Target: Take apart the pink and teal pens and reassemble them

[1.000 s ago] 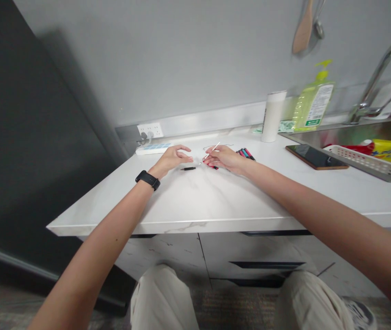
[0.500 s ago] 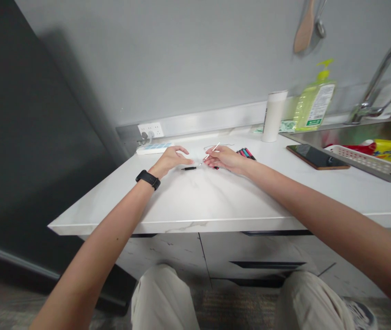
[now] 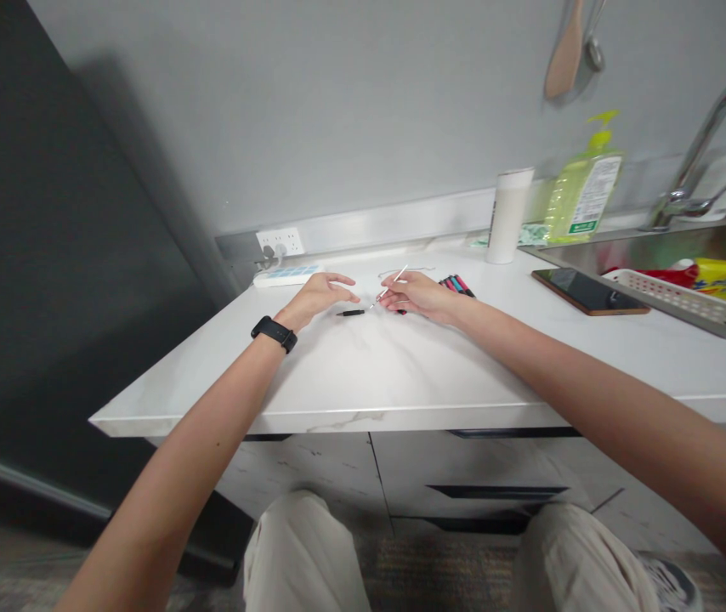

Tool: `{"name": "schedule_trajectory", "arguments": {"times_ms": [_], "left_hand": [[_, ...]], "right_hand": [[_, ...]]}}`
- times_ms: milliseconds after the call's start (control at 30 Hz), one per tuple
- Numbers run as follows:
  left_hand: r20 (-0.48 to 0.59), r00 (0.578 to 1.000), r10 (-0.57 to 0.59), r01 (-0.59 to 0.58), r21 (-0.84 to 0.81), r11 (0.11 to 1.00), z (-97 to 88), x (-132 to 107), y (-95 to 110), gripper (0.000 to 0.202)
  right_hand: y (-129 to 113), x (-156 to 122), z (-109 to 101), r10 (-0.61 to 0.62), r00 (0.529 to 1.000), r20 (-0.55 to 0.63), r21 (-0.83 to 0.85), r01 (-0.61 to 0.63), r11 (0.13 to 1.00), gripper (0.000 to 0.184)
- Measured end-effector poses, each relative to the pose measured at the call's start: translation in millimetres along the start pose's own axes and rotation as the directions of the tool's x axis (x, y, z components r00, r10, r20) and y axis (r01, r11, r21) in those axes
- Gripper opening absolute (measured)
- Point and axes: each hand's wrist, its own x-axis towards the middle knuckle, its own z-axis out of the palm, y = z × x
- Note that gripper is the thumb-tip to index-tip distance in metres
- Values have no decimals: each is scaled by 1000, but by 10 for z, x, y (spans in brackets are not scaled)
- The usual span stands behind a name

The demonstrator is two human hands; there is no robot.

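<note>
My right hand [image 3: 418,295] pinches a thin white pen refill [image 3: 398,277], which slants up to the right with its narrow tip low near the counter. A short black pen barrel part [image 3: 351,313] lies just left of that tip. Under my right fingers a small black-and-red piece [image 3: 402,312] shows, mostly hidden by the hand. My left hand [image 3: 320,296] hovers above and left of the black part, thumb and fingers apart, holding nothing. Several coloured pens [image 3: 456,285] lie side by side beyond my right wrist.
The white countertop [image 3: 350,374] ends at a front edge above drawers. A power strip [image 3: 286,275] lies behind my left hand. To the right are a white canister [image 3: 509,217], a green soap bottle [image 3: 585,195], a phone [image 3: 589,291] and a sink with a perforated tray [image 3: 688,297].
My left thumb and fingers have shifted very slightly. My right hand keeps the refill in nearly the same place, and the things on the counter have not moved.
</note>
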Motion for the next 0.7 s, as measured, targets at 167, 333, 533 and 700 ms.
{"name": "schedule_trajectory", "arguments": {"times_ms": [167,333,533,700], "left_hand": [[22,1000,7,-6,-17,1000,-14,7,-26,40],[28,999,24,-22,-56,998,-34,13,-63,42],[52,997,51,-46,-101,994,-31,-14,-46,44],[129,988,79,-57,-170,984,-36,-4,-50,42]], "right_hand": [[13,16,-11,1,1000,4,3,-1,1000,7],[10,10,-7,4,1000,13,0,-4,1000,6],[-1,-6,1,13,1000,8,-7,-13,1000,8],[-20,-37,14,12,1000,17,-8,-12,1000,11]]}}
